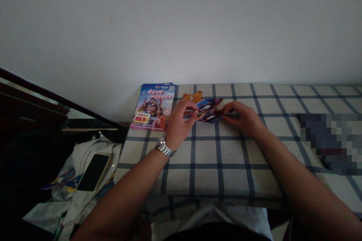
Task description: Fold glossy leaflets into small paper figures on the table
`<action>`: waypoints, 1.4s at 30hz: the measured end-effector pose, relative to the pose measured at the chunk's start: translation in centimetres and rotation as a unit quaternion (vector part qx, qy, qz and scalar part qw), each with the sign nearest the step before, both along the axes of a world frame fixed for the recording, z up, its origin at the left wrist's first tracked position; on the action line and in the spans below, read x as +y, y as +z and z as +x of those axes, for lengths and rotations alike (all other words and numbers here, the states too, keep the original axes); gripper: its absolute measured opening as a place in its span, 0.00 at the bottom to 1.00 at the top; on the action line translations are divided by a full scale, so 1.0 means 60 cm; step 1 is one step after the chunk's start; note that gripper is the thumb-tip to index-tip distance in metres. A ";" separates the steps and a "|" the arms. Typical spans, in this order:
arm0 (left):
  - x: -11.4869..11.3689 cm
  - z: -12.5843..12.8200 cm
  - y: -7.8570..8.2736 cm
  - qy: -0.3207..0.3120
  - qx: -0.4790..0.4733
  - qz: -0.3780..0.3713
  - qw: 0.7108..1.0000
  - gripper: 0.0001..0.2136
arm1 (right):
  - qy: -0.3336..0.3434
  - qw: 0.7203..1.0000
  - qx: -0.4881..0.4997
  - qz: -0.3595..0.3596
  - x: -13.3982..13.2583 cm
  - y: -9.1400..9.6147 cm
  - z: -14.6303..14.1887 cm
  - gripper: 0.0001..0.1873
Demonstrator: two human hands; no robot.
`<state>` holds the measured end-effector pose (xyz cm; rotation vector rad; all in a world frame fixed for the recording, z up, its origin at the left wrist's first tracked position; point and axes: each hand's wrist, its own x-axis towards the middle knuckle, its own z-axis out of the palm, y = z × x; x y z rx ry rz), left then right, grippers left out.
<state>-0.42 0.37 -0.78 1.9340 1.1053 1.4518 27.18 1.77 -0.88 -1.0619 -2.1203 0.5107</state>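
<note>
A small folded piece of colourful printed paper [208, 110] lies on the checked tablecloth [226, 158] near the wall. My left hand [179, 122], with a metal watch on its wrist, pinches the paper's left edge between thumb and fingers. From the other side, my right hand [244, 118] presses and pinches the paper's right end with its fingertips. Both forearms stretch forward over the table.
A stack of colourful flyers [154, 106] lies at the table's far left corner, next to a bear print [193, 96] on the cloth. A phone [93, 171] rests on white fabric lower left. A blurred patch [330, 143] covers the right side.
</note>
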 end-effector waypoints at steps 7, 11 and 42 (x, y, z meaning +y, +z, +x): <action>0.000 0.000 -0.002 -0.009 0.005 -0.016 1.000 0.04 | 0.014 1.000 -0.018 0.018 -0.001 0.001 -0.001 0.05; 0.000 -0.001 -0.002 -0.015 -0.003 -0.017 1.000 0.04 | 0.016 1.000 -0.018 0.018 -0.001 0.003 -0.002 0.05; -0.007 0.000 0.001 -0.040 -0.011 -0.032 0.999 0.04 | 0.001 1.000 0.014 0.006 -0.005 0.005 -0.003 0.07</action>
